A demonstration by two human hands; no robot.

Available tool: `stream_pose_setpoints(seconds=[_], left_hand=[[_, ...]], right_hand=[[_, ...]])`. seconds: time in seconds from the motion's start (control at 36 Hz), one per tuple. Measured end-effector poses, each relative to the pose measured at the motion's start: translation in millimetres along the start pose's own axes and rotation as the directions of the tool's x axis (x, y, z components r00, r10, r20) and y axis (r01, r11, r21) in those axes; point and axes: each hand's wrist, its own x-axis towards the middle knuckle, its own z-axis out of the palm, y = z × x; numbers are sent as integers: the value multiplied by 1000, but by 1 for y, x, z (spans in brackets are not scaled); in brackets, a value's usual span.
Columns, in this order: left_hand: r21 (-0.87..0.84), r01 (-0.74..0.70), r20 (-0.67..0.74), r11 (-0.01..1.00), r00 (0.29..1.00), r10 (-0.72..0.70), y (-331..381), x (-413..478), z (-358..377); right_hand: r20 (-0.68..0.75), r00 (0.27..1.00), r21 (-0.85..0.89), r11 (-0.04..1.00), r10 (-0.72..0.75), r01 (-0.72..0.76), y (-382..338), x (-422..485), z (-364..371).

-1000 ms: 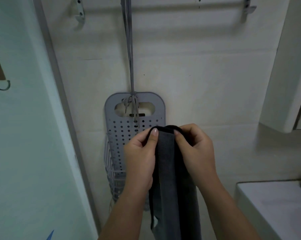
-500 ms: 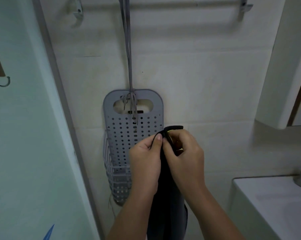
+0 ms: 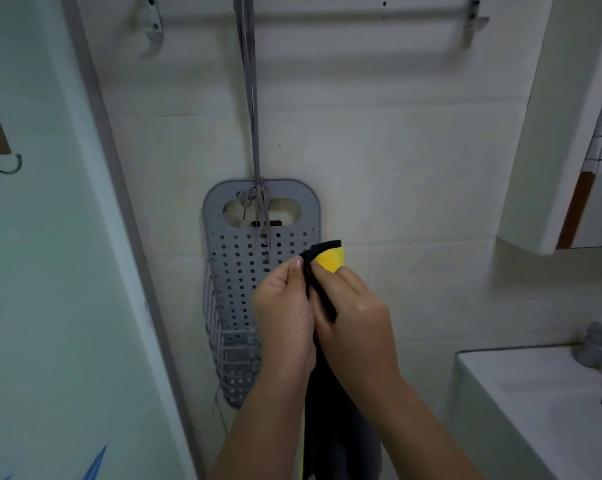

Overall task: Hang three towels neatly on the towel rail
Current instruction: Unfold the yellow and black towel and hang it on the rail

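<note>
A dark towel [image 3: 327, 410] with a yellow inner side hangs down between my forearms. My left hand [image 3: 284, 317] pinches its top edge with thumb and fingers. My right hand [image 3: 355, 317] grips the same top edge right beside it, and a yellow corner pokes out above its fingers. The towel rail [image 3: 327, 14] runs across the wall at the top of the view, well above both hands, with nothing draped over it except a grey cord. The towel's lower end is out of frame.
A grey perforated plastic basket [image 3: 237, 271] hangs on the tiled wall from the grey cord [image 3: 249, 98], just left of my hands. A white sink [image 3: 534, 393] with a tap sits at the lower right. A white cabinet [image 3: 548, 133] juts out at the right. A wall hook [image 3: 1, 161] is at the far left.
My hands have moved closer together along the towel's top edge, bunching it narrower. A yellow side of the towel has turned into view at the top corner.
</note>
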Motion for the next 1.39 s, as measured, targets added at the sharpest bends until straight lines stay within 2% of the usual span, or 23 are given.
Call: stream_pose_setpoints(seconds=[0.17,0.25,0.42,0.47,0.53,0.61,0.72,0.81,0.89,0.97,1.06,1.14,1.28,1.39], left_hand=[[34,23,-21,999,1000,-22,-3,-2,2],[52,5,-32,999,999,-4,-3,-3,1],[86,-79,120,993,990,69,-2,-1,-5],[99,-63,122,993,991,51,0,3,-9],[115,-52,113,992,993,38,2,6,-13],[158,-38,124,987,992,19,7,7,-15],[192,-23,158,981,987,-8,10,8,-16],[180,-25,209,983,978,-14,12,10,-17],[161,-35,278,986,960,-11,13,13,-20],[127,-44,324,991,946,0,15,16,-21],[105,-52,354,993,935,12,15,20,-24],[106,-42,370,994,929,0,12,25,-27],[168,-29,354,985,935,-33,7,31,-33],[269,-73,335,960,942,-23,4,37,-41]], right_hand=[[9,1000,26,1000,-4,3,3,-1,-1],[65,998,42,999,-19,16,2,-1,-1],[194,981,282,958,1,-56,8,0,-3],[235,971,403,904,47,-141,11,-1,-5],[288,949,544,793,127,-272,13,-1,-8],[247,948,613,725,202,-314,20,1,-10],[92,965,551,795,246,-255,36,7,-14],[52,957,489,828,287,-275,50,12,-16],[161,910,478,777,381,-410,64,16,-17],[332,843,529,656,424,-539,74,19,-19],[489,793,575,549,362,-606,82,20,-22],[579,753,584,485,314,-651,87,19,-23],[604,719,603,392,345,-695,92,18,-22],[533,756,620,433,380,-655,96,19,-21]])
